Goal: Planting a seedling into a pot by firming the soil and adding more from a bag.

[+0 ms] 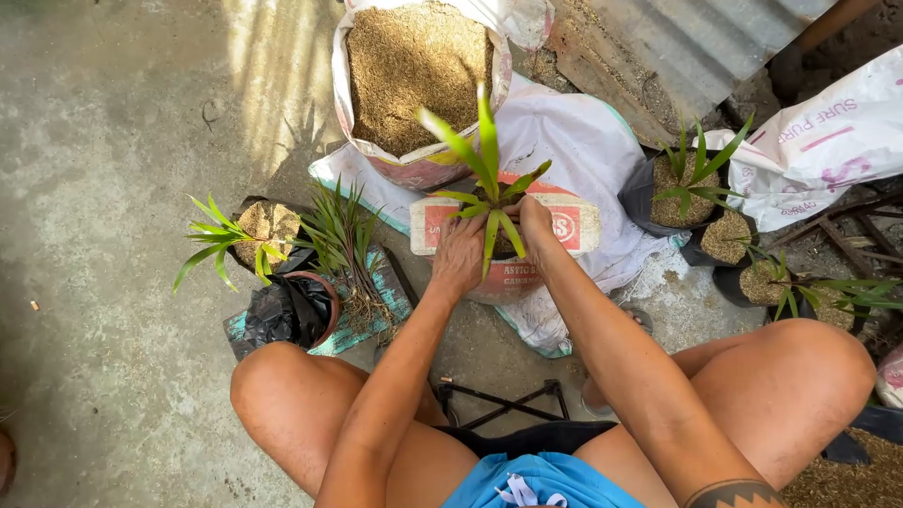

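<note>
A young green plant [486, 179] with long pointed leaves stands in a black bag pot between my hands. My left hand [458, 254] presses on the pot's left side at the plant's base. My right hand [532, 222] presses on the right side, fingers curled down into the pot. The pot sits on a white and red sack [574, 226] in front of my knees. Leaves hide the soil and part of my fingers.
An open sack of brown husk mix [414, 71] stands behind. To the left are a potted seedling [263, 230], bare-root plants [353, 259] and a brown pot with black plastic [296, 306]. Filled black bag pots [691, 193] and a white sack [818, 141] lie right.
</note>
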